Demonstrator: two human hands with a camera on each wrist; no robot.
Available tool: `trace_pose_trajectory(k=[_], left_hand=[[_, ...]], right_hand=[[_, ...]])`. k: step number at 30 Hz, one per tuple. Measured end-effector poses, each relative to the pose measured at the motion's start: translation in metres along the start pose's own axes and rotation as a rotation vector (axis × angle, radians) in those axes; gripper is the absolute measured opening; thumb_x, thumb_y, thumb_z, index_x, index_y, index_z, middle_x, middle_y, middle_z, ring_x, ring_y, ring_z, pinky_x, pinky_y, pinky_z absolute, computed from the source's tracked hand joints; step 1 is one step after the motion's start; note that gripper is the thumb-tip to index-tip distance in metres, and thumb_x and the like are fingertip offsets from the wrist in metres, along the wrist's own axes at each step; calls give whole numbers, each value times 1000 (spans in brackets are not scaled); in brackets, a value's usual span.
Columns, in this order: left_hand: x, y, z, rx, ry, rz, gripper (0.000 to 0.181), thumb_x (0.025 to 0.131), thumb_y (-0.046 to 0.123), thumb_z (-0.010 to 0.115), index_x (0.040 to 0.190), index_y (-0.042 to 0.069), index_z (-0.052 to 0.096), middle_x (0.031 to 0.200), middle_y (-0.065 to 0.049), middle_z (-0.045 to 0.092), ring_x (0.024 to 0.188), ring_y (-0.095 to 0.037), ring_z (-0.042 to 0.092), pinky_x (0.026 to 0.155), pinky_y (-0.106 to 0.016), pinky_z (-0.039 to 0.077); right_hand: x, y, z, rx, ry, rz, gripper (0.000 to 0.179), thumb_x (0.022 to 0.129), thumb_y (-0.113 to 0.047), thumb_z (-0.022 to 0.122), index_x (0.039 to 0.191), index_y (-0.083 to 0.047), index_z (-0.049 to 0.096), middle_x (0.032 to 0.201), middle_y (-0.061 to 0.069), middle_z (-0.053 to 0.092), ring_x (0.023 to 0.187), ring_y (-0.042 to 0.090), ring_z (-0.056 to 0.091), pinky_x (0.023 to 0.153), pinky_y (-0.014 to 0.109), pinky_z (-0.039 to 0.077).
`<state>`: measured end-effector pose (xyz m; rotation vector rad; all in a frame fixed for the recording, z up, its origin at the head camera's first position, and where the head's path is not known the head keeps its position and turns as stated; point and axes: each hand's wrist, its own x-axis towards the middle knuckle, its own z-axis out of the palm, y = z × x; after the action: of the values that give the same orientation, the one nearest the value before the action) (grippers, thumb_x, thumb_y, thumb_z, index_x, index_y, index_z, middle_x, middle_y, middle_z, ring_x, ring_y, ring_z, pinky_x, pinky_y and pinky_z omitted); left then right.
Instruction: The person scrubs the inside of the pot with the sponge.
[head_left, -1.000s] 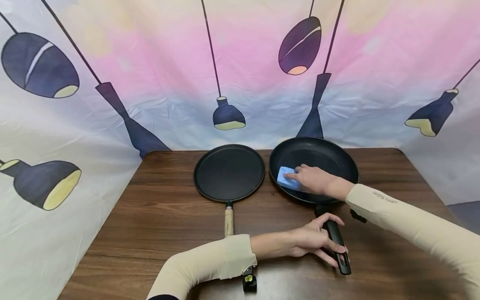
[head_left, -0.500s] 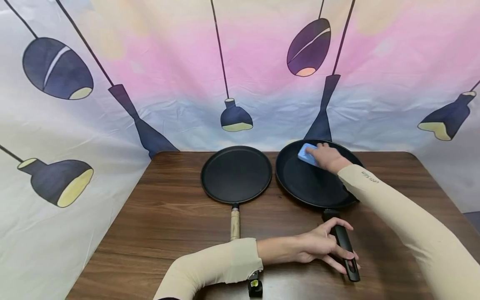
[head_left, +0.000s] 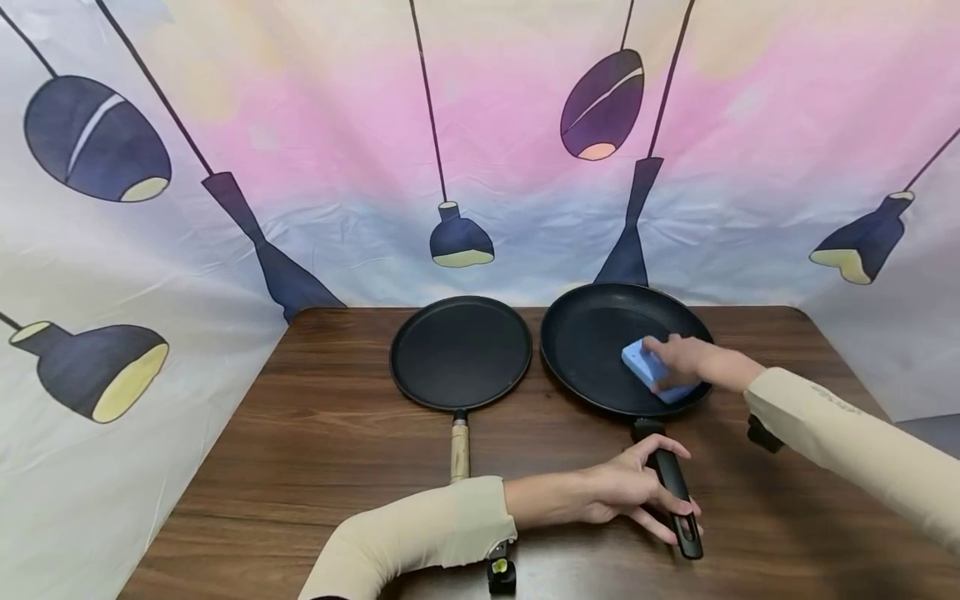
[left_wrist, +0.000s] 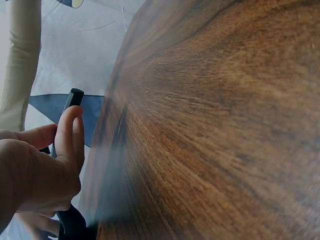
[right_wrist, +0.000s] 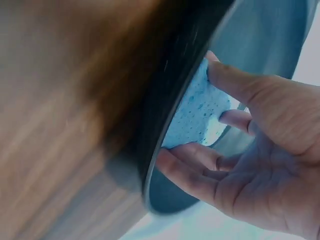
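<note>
A large black frying pan lies at the back right of the table. Its black handle points toward me, and the fingers and thumb of my left hand grip it. My right hand holds a light blue sponge against the right side of the pan's inner surface. In the right wrist view the porous sponge is between the thumb and fingers, right by the pan's rim. The left wrist view has the handle sticking out past the left hand's fingers.
Left of the frying pan lies a flat, round black pan with a wooden handle, partly hidden by my left sleeve. Both lie on a brown wooden table. A cloth backdrop printed with lamps hangs behind.
My right hand has swept the sponge from the pan's left side up to its far side, then down to its right side. My left hand has stayed on the handle.
</note>
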<state>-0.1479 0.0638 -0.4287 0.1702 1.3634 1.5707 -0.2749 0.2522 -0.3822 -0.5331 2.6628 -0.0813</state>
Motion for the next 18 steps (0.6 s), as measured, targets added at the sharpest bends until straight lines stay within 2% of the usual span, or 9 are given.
trace_pose_trajectory(k=[4,7,11,18], left_hand=[[0,-2,-2,3,2,-12,53,95,-13,61,124,30,48,107,-23,75,113,-47,69,99,-64,51],[0,-4,-3,6,2,0,53,95,-13,60,124,30,48,108,-25,75,113,-48,68,99,-64,51],[0,-4,-2,4,-4,3,54,95,-13,60,125,30,48,110,-25,74,113,-48,68,99,-65,51],[2,-4,-3,-7,-19,-6,54,97,-12,59,126,31,48,111,-26,74,116,-47,67,100,-64,50]], right_hand=[[-4,-27,12,-48,78,-91,55,89,-28,81,131,-7,53,104,24,60,76,27,62,65,40,56],[1,-48,20,-73,155,-134,53,88,-25,83,131,-11,57,103,20,61,74,24,61,62,37,56],[15,-67,24,-112,221,-189,52,85,-18,85,131,-12,60,105,20,63,81,28,63,65,39,58],[45,-78,16,-150,263,-148,50,89,-11,80,134,-11,60,110,23,65,93,36,66,68,48,62]])
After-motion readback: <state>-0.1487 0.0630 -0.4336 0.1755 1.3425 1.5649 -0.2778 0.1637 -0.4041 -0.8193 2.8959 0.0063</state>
